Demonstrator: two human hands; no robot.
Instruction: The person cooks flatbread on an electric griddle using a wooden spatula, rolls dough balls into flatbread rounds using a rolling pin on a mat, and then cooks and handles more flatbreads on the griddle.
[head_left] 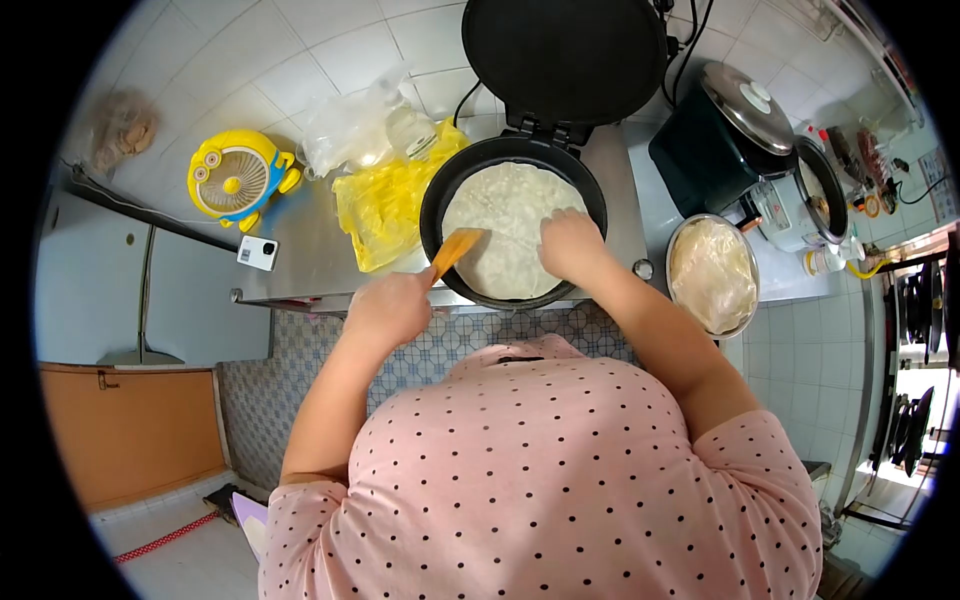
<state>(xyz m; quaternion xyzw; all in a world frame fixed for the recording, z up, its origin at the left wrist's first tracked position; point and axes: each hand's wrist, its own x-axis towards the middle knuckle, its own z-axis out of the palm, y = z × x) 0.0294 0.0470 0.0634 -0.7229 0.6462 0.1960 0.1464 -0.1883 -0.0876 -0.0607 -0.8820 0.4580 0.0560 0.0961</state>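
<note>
A pale round flatbread (pixel 505 215) lies flat in a black electric pan (pixel 432 215), whose lid (pixel 565 60) stands raised behind it. My left hand (pixel 390 308) is closed around the handle of a wooden spatula (pixel 458 246), and the spatula's blade rests at the left part of the flatbread. Over the flatbread's right part is my right hand (pixel 570 245), fingers bent down onto the surface; whether they pinch its dough is too small to tell.
Yellow plastic bag (pixel 375 215) and clear bag (pixel 345 130) left of the pan. Farther left: a yellow fan (pixel 235 180) and a phone (pixel 258 253). At right, a plastic-covered bowl (pixel 712 275), a dark cooker (pixel 715 145) and a white appliance (pixel 785 215).
</note>
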